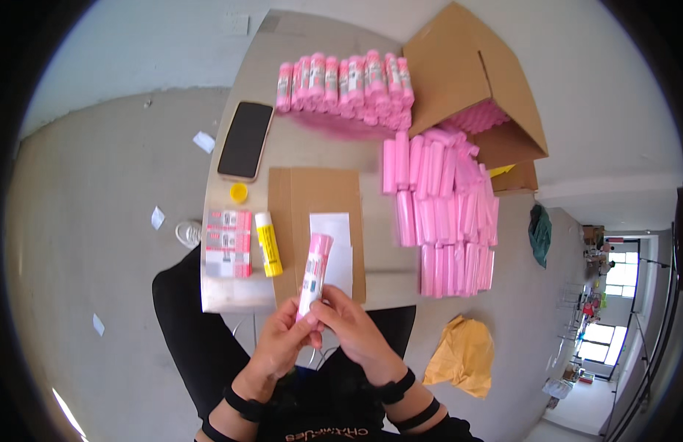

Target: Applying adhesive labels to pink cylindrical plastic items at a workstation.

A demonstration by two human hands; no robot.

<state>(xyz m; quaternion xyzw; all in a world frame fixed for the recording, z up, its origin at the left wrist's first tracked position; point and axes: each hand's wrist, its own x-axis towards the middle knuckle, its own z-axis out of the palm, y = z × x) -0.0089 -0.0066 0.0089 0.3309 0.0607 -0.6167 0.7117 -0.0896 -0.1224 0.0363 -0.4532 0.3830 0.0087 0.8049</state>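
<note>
Both my hands are closed on a pink roll [317, 265] with a printed label round it, held tilted upright above the table's front edge. My left hand [282, 335] grips its lower end; the thumb and fingers of my right hand [350, 325] press on the same end from the right. Behind the roll, white paper slips [340, 228] lie on a flat cardboard sheet [312, 184]. A yellow glue stick [268, 247], its white tip bare, lies at the sheet's left edge. Beside it sit printed pink-and-white labels [229, 243] and a yellow cap [239, 193].
Labelled pink rolls [341, 85] are stacked at the far side, and plain pink rolls [444, 206] fill the right side. An open cardboard box [459, 66] stands at the back right, a phone [245, 140] at the left. A yellow bag [463, 357] lies on the floor.
</note>
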